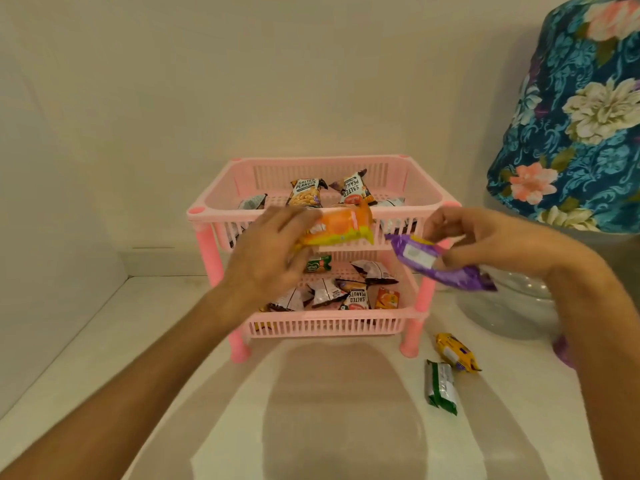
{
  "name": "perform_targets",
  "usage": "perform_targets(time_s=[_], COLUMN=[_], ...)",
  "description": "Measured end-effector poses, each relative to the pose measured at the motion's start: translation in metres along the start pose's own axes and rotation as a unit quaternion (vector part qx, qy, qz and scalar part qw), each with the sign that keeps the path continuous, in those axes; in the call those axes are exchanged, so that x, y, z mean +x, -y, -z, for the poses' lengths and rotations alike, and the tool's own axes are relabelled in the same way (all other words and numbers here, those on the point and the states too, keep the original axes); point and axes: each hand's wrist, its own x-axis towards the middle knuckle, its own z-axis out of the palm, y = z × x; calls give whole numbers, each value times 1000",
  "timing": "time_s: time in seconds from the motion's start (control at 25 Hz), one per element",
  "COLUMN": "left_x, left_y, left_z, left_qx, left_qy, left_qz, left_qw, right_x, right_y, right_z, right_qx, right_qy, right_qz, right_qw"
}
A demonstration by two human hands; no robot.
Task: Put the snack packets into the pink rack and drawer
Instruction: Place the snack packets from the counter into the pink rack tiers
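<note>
A pink two-tier rack (433, 202) stands on the white counter against the wall. Its top tier holds salted peanut packets (304, 192) and others; the lower tier (325, 325) holds several more small packets. My left hand (266, 251) grips an orange and yellow packet (343, 226) in front of the top tier's front rim. My right hand (485, 240) pinches a purple packet (436, 265) just right of it, in front of the rack's right side. On the counter to the right lie a yellow packet (455, 351) and a green and silver packet (441, 386).
A large object under a blue floral cover (581, 109) stands at the right, above a clear glass bowl (512, 306). Walls close in behind and to the left. The white counter (138, 341) stretches in front of the rack.
</note>
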Motion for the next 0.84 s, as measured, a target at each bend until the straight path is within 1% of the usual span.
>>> perform_targets(time_s=[0.08, 0.16, 0.28, 0.32, 0.4, 0.48, 0.64, 0.84], left_x=[18, 38, 65, 73, 85, 94, 104, 115], left_y=[23, 52, 100, 114, 138, 159, 186, 204], left_z=[6, 4, -6, -11, -21, -31, -53, -72], left_qx=[-13, -14, 19, 34, 69, 98, 128, 141], left_qy=[-8, -6, 20, 35, 67, 99, 177, 266], left_qz=[70, 140, 211, 229, 260, 278, 275, 263], left_qw=[997, 990, 977, 972, 961, 950, 936, 917], right_x=[25, 54, 104, 121, 152, 180, 223, 255], right_y=[17, 31, 38, 35, 24, 12, -8, -16], right_z=[12, 20, 29, 32, 37, 39, 42, 46], right_qx=[1, 25, 29, 13, -57, -146, -273, -382], right_qy=[-48, -104, -194, -226, -286, -316, -302, -206], right_qz=[14, 27, 32, 27, 2, -24, -66, -71], right_qw=[999, 994, 980, 974, 956, 937, 911, 898])
